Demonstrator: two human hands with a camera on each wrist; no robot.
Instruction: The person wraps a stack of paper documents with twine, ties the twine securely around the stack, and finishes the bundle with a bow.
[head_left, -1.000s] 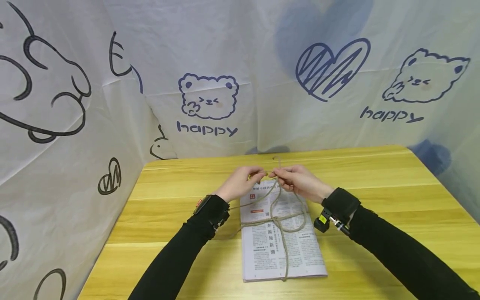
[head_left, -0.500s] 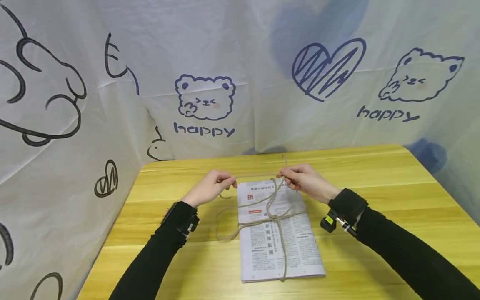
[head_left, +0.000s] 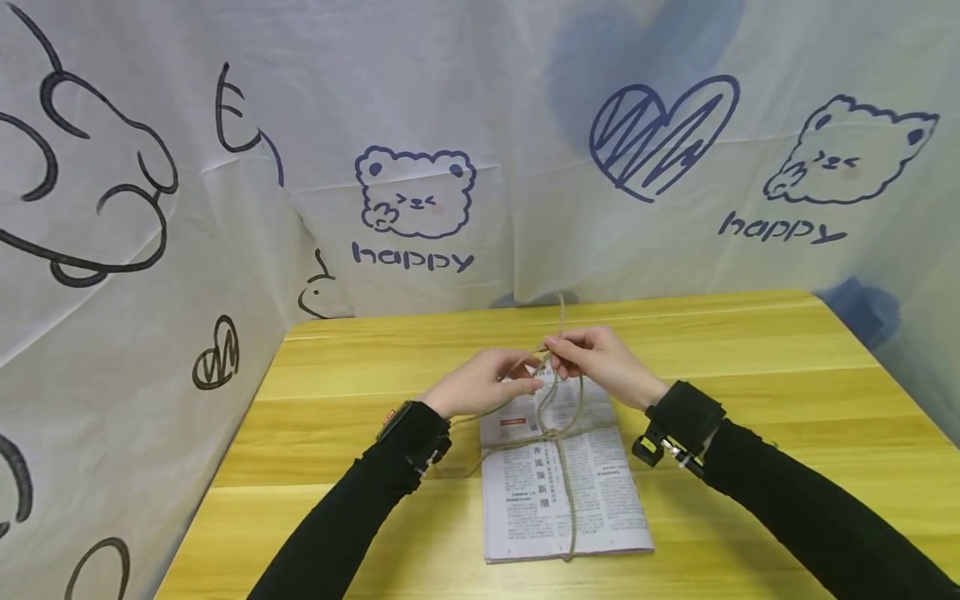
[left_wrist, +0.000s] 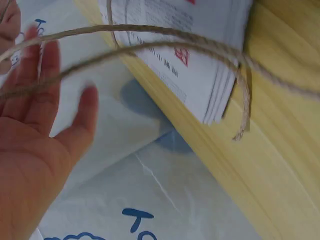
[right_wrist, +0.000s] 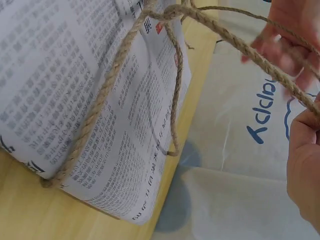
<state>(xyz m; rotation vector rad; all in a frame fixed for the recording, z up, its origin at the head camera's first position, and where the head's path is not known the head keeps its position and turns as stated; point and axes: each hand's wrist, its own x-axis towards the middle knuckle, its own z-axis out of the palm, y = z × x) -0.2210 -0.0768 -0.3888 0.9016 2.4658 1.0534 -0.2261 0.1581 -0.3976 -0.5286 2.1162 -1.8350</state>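
Note:
A folded stack of newspapers (head_left: 517, 517) lies on the wooden table, bound crosswise with twine (head_left: 567, 492) that is knotted near the middle of the top sheet. My right hand (head_left: 603, 362) pinches twine above the stack's far end, and a loose tail sticks up past its fingers. Beside it is my left hand (head_left: 487, 383), palm turned toward the strands. In the left wrist view the fingers of that left hand (left_wrist: 42, 130) are spread and fairly straight, with two twine strands crossing in front of them. The right wrist view shows a taut strand (right_wrist: 235, 42) running from the knot to my right hand (right_wrist: 305, 170).
Yellowish wooden table (head_left: 360, 350) surrounds the stack. White cloth (head_left: 525, 100) with drawn bears and hearts hangs behind and at the left. A twine end (left_wrist: 240, 132) dangles over the table beside the newspapers.
My left hand moved left, drawing a strand out sideways, then came back right beside my right hand. The right hand keeps pinching twine near the same spot.

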